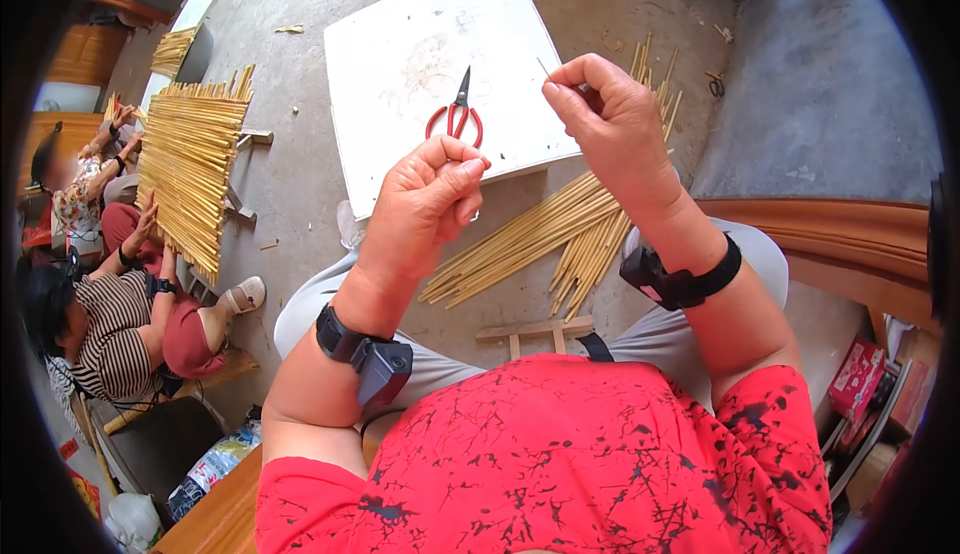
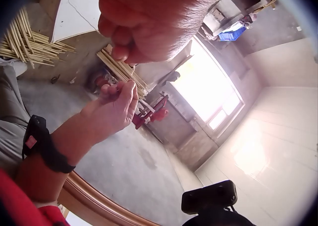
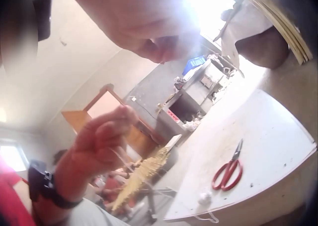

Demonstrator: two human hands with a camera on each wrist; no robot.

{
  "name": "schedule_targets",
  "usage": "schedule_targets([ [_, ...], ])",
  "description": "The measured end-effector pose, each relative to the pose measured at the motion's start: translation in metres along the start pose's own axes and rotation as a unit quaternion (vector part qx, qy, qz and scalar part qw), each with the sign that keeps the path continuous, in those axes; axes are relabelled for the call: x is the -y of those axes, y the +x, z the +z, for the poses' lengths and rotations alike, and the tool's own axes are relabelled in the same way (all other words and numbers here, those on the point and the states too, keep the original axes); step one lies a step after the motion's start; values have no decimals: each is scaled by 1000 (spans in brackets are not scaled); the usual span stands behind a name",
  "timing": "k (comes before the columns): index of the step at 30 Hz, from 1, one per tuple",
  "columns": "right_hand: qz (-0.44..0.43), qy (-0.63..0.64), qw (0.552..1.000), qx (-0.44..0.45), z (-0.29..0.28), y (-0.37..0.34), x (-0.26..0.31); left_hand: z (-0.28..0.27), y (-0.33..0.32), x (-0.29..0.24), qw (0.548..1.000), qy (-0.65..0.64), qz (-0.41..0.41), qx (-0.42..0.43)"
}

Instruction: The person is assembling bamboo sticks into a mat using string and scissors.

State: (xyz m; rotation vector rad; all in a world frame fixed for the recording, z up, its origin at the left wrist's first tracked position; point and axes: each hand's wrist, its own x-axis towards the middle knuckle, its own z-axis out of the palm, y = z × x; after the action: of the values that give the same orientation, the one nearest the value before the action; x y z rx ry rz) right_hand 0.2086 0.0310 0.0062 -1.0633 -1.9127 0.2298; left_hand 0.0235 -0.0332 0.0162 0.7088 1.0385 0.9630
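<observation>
My right hand (image 1: pixel 612 119) is raised over the right edge of a white board (image 1: pixel 385 64), with thumb and forefinger pinching a thin, needle-like sliver (image 1: pixel 542 67). Lower and to the left, my left hand (image 1: pixel 425 194) is held with thumb and forefinger together. A white thread (image 2: pixel 78 9) runs to its fingers in the left wrist view, and strands trail below that hand in the right wrist view. Between the hands, red-handled scissors (image 1: pixel 458 112) lie on the board, blades pointing away. A small white wad (image 3: pixel 204 198) sits near the board's edge.
Bundles of yellow stalks (image 1: pixel 530 239) lie on the floor beyond my knees. At left, two people sit by a slanted mat of stalks (image 1: pixel 190 164) on a stand. A wooden frame piece (image 1: pixel 535 334) lies between my legs; a brown wooden edge (image 1: pixel 800 219) runs at right.
</observation>
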Motion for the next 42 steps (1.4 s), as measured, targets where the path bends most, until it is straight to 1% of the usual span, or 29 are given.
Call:
schedule_targets([
  [1, 120, 119, 985, 33, -3, 2, 2, -1, 0, -1, 1000, 0, 1, -1],
  [2, 236, 235, 941, 65, -5, 2, 5, -4, 1, -2, 1000, -11, 3, 8],
  [3, 270, 299, 909, 108, -7, 2, 6, -7, 1, -4, 1000, -21, 4, 17],
  [4, 271, 299, 909, 107, -8, 1, 10, -9, 1, -4, 1000, -20, 3, 17],
  [6, 238, 357, 882, 194, -9, -1, 19, -11, 2, -3, 1000, -16, 7, 22],
  [7, 230, 365, 876, 214, -5, -5, 20, -10, 2, -2, 1000, -16, 6, 22],
  [8, 230, 365, 876, 214, 0, -9, 19, -9, 3, 0, 1000, -15, 7, 23],
  [9, 109, 269, 939, 183, 5, -12, 18, -8, 3, 1, 1000, -14, 7, 25],
  [10, -15, 166, 975, 146, 9, -15, 17, -7, 4, 1, 1000, -14, 7, 25],
  [11, -29, 138, 982, 127, 10, -17, 18, -6, 4, 0, 1000, -7, -2, 23],
  [13, -27, 121, 984, 125, 7, -18, 20, -5, 4, -2, 1000, -1, -10, 21],
  [15, -27, 104, 987, 124, 5, -17, 22, -5, 3, -3, 1000, 7, -1, 19],
  [16, -11, 98, 988, 119, 4, -17, 22, -6, 4, -2, 1000, 7, -1, 18],
  [18, 4, 92, 989, 116, 5, -17, 22, -7, 4, 2, 997, 64, 32, 5],
  [20, 7, 61, 996, 71, 7, -16, 19, -6, 2, 1, 997, 66, 27, 7],
  [21, 6, 61, 996, 71, 7, -12, 15, -6, 1, 0, 997, 68, 21, 8],
  [23, 55, 71, 996, -4, 1, -2, 6, -7, 1, -1, 997, 75, 22, 5],
  [24, 90, 91, 992, -10, -4, 3, 5, -8, 1, -1, 996, 82, 23, 2],
  [26, 133, 163, 976, 56, -11, 6, 8, -9, 2, 0, 996, 82, 28, 2],
  [27, 133, 163, 976, 57, -10, 4, 10, -9, 2, 1, 996, 83, 32, 4],
  [29, 16, 224, 960, 170, -4, -2, 16, -10, 3, 4, 996, 84, 32, 7],
  [30, -18, 206, 959, 195, 1, -6, 18, -11, 4, 4, 996, 85, 33, 10],
  [32, -54, 147, 970, 186, 14, -17, 19, -11, 4, 5, 996, 80, 31, 13],
  [34, -54, 124, 975, 175, 14, -20, 17, -11, 5, 4, 997, 76, 29, 16],
  [36, -58, 101, 979, 166, 13, -19, 17, -10, 6, 1, 999, 24, 1, 39],
  [37, -59, 83, 981, 164, 12, -19, 18, -9, 5, 1, 999, 24, 1, 39],
  [39, -59, 64, 983, 162, 11, -19, 19, -5, 5, 2, 998, 55, 7, 17],
  [42, -70, 61, 984, 150, 11, -19, 21, -6, 5, 5, 995, 91, 27, 18],
])
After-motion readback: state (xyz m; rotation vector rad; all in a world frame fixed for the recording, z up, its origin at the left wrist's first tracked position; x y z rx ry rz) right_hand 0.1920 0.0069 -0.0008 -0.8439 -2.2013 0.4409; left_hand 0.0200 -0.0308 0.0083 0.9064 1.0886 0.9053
